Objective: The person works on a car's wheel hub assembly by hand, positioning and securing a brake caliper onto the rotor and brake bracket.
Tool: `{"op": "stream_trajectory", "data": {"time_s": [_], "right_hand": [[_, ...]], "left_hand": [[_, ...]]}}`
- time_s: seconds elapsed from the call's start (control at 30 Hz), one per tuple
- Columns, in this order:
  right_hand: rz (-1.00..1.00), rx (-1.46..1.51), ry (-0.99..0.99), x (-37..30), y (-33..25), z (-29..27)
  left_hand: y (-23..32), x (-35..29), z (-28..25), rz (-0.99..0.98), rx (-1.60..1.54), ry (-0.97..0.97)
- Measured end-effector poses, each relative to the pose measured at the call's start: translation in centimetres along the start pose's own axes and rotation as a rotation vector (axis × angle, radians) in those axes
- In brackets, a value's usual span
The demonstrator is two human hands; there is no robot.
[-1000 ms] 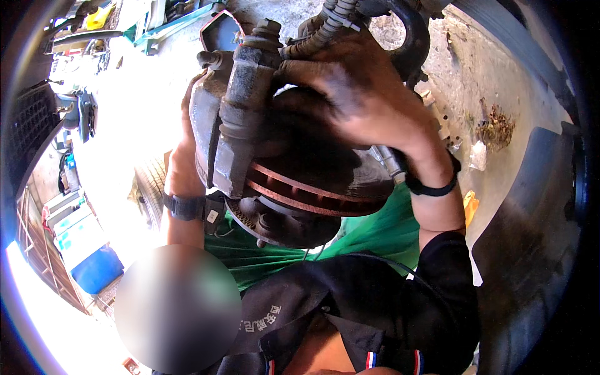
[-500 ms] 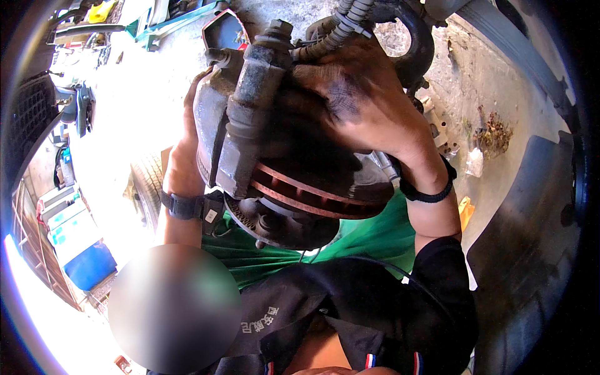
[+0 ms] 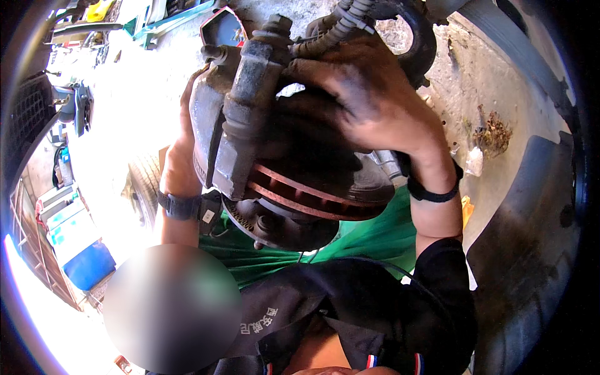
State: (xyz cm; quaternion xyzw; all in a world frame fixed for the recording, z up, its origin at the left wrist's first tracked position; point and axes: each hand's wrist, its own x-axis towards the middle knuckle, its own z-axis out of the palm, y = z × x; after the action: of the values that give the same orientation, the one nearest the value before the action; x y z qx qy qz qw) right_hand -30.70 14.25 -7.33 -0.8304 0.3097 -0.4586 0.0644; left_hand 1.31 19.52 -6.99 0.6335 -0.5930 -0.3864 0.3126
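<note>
1. Brake caliper (image 3: 208, 119): a heavy, worn metal body straddling the left edge of the brake disc (image 3: 319, 199). Its outer face is grey and scuffed, washed pale where bright light strikes; the inner side sinks into shadow.
2. Along it runs a stout cylinder (image 3: 250, 84), dark and grimy with lighter rubbed patches, leaning slightly right and capped by a bolt head (image 3: 277, 25). A shorter stub (image 3: 215, 53) sticks out at the caliper's upper left.
3. Rust reddens the disc's near edge, which is broken by vent slots; its upper face is dark. Below sits a round hub (image 3: 275, 230) with a toothed-looking left edge.
4. Left hand (image 3: 180, 159) lies along the caliper's outer side; its fingertips are hidden, so I cannot tell how far they close.
5. Right hand (image 3: 372, 103), smudged dark, arches over the disc, fingers bent toward the cylinder; their tips and any hold are hidden.
6. Behind it passes a ribbed hose (image 3: 340, 26).
</note>
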Motion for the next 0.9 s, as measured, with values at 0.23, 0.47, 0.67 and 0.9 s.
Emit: {"op": "stream_trajectory", "data": {"time_s": [0.23, 0.47, 0.67, 0.9], "right_hand": [[0.032, -0.068, 0.005, 0.2, -0.7, 0.4], [-0.018, 0.003, 0.052, -0.3, -0.3, 0.4], [-0.008, 0.042, -0.146, -0.3, 0.2, -1.2], [0.032, -0.031, -0.143, 0.3, -0.5, 0.3]], "left_hand": [[-0.4, -0.5, -0.2, -0.005, 0.005, -0.005], [-0.2, -0.3, -0.2, -0.006, 0.013, -0.02], [0.0, 0.6, 0.0, 0.004, 0.01, -0.017], [-0.7, -0.4, -0.9, -0.021, 0.016, -0.011]]}}
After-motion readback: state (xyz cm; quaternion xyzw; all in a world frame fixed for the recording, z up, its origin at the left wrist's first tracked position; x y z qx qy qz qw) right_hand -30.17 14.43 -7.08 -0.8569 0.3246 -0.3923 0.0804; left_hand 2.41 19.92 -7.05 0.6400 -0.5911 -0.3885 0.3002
